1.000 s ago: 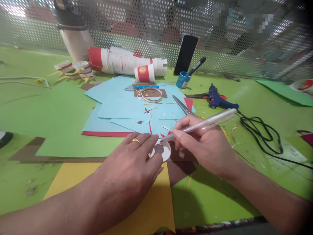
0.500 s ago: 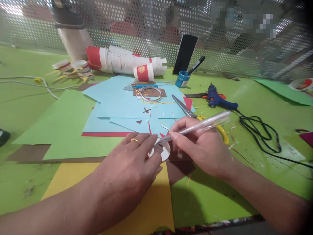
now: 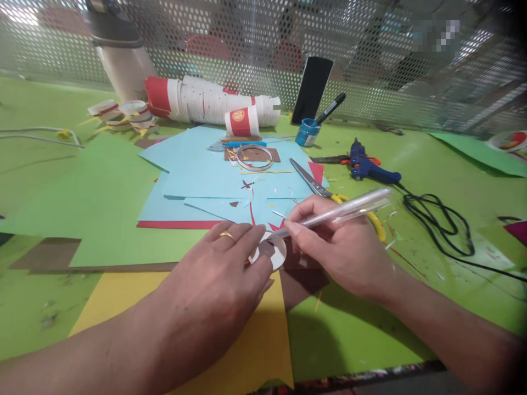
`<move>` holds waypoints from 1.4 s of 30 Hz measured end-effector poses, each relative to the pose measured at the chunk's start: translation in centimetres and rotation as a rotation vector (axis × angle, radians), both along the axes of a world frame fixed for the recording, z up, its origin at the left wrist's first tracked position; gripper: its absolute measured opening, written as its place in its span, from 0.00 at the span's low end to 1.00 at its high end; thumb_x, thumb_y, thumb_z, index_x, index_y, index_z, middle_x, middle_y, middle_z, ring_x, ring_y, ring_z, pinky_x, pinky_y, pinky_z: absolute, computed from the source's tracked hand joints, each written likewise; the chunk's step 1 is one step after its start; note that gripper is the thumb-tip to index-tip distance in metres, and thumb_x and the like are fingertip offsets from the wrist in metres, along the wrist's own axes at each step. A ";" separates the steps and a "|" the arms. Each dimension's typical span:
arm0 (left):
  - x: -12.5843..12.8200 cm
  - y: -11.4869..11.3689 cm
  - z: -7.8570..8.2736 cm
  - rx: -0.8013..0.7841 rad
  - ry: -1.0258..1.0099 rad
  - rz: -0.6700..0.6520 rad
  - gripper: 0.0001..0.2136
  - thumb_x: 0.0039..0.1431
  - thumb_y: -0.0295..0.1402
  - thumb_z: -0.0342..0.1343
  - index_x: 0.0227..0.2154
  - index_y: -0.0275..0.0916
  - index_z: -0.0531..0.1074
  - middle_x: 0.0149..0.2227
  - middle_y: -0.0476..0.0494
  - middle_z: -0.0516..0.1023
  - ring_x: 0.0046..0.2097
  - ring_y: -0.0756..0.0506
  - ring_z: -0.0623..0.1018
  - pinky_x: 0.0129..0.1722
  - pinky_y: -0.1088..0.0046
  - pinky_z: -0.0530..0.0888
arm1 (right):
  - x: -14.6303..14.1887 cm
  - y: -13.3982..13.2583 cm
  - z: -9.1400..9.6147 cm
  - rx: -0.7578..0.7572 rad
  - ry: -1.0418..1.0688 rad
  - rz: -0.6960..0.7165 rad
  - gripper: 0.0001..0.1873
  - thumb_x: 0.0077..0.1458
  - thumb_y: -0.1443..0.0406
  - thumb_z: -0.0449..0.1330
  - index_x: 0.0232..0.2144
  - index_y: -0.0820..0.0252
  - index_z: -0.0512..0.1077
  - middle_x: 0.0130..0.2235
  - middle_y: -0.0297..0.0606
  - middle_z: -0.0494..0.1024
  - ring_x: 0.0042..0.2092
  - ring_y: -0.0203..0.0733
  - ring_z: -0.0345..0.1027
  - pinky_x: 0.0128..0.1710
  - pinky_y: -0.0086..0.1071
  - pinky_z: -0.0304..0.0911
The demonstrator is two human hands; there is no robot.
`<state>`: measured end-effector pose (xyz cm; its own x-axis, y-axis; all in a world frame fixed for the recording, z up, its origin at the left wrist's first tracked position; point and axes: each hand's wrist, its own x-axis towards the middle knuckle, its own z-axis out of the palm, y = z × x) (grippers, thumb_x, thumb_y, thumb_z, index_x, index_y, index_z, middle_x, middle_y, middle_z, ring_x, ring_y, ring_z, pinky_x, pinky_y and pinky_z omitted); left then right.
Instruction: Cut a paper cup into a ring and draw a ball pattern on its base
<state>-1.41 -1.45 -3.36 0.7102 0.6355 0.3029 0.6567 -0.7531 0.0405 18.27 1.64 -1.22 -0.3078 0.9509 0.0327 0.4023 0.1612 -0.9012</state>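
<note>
My left hand [image 3: 230, 269], with a gold ring, presses its fingers and thumb around the near side of a small white disc [image 3: 279, 258]. A dark brown paper piece [image 3: 267, 249] lies on the disc, partly hidden by my fingers. Pinched in my right hand [image 3: 337, 247] is a clear pen [image 3: 349, 208], its tip down at the disc's top beside my left fingertips. Just behind the right hand lie yellow-handled scissors [image 3: 308, 179], blades slanting toward the back left, handles partly covered.
Blue sheets [image 3: 197, 170], a green sheet [image 3: 107, 192] and a yellow sheet [image 3: 263, 340] overlap on the green table. Behind are stacked paper cups [image 3: 214, 104], a ring [image 3: 255, 158], a phone [image 3: 312, 90] and a blue paint jar [image 3: 307, 133]. To the right lies a blue glue gun [image 3: 366, 164] with black cord.
The green sheet at the left has shifted up and left, now covering part of the white cable. My hands, the pen and the disc stay almost where they were.
</note>
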 end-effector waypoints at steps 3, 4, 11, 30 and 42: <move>0.0 -0.1 0.0 0.001 0.012 -0.001 0.15 0.56 0.23 0.53 0.47 0.34 0.71 0.50 0.33 0.73 0.51 0.34 0.72 0.47 0.52 0.72 | 0.0 0.0 0.2 -0.009 -0.011 0.000 0.04 0.57 0.67 0.57 0.29 0.57 0.67 0.24 0.27 0.69 0.23 0.30 0.64 0.24 0.26 0.62; 0.0 -0.1 -0.1 0.000 0.013 -0.003 0.15 0.56 0.22 0.53 0.47 0.34 0.71 0.50 0.33 0.73 0.51 0.34 0.72 0.47 0.53 0.72 | 0.0 0.0 0.2 -0.011 -0.015 0.001 0.04 0.58 0.66 0.57 0.29 0.57 0.67 0.24 0.27 0.70 0.23 0.30 0.64 0.24 0.26 0.63; -0.1 0.0 0.0 0.018 0.007 -0.014 0.14 0.58 0.24 0.52 0.47 0.34 0.71 0.50 0.32 0.73 0.51 0.33 0.72 0.45 0.52 0.72 | 0.3 -0.1 0.3 -0.002 -0.046 -0.019 0.04 0.58 0.65 0.58 0.30 0.57 0.67 0.24 0.28 0.71 0.24 0.32 0.65 0.25 0.28 0.63; 0.0 -0.1 0.1 0.077 0.002 0.001 0.09 0.61 0.27 0.51 0.41 0.33 0.74 0.48 0.31 0.76 0.47 0.33 0.75 0.42 0.52 0.74 | 0.5 -0.2 0.6 0.007 -0.068 -0.019 0.06 0.57 0.65 0.57 0.28 0.56 0.67 0.22 0.28 0.70 0.22 0.32 0.64 0.22 0.28 0.62; 0.1 -0.1 0.4 0.052 -0.011 -0.008 0.06 0.62 0.26 0.50 0.34 0.33 0.72 0.45 0.30 0.76 0.47 0.33 0.75 0.42 0.51 0.75 | 0.6 -0.4 0.5 0.018 -0.070 -0.025 0.06 0.57 0.65 0.57 0.28 0.56 0.66 0.22 0.29 0.71 0.22 0.32 0.65 0.22 0.27 0.63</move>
